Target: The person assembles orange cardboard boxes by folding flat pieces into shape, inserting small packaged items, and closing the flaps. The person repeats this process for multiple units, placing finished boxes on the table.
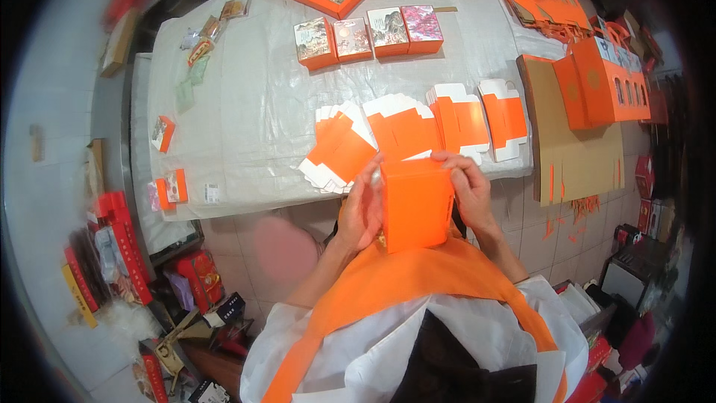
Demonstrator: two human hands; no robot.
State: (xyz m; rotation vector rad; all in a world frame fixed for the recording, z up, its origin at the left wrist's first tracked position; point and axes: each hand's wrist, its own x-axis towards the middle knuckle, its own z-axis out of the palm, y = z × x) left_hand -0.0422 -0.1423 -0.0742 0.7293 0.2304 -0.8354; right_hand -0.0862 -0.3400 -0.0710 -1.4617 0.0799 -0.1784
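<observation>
An orange cardboard box is held up in front of my chest, off the table's near edge. My left hand grips its left side, with the fingertips near the upper left corner. At the upper right corner, my right hand pinches the box's edge, fingers bent over it. Just beyond the box lie stacks of flat orange-and-white box blanks, fanned out along the table's near side. Whether the box's far end is closed cannot be seen.
Small picture-topped boxes stand in a row on the covered table. Behind them is an orange tray of similar boxes. Orange carrier bags and a brown board are at right. A pink stool stands at left.
</observation>
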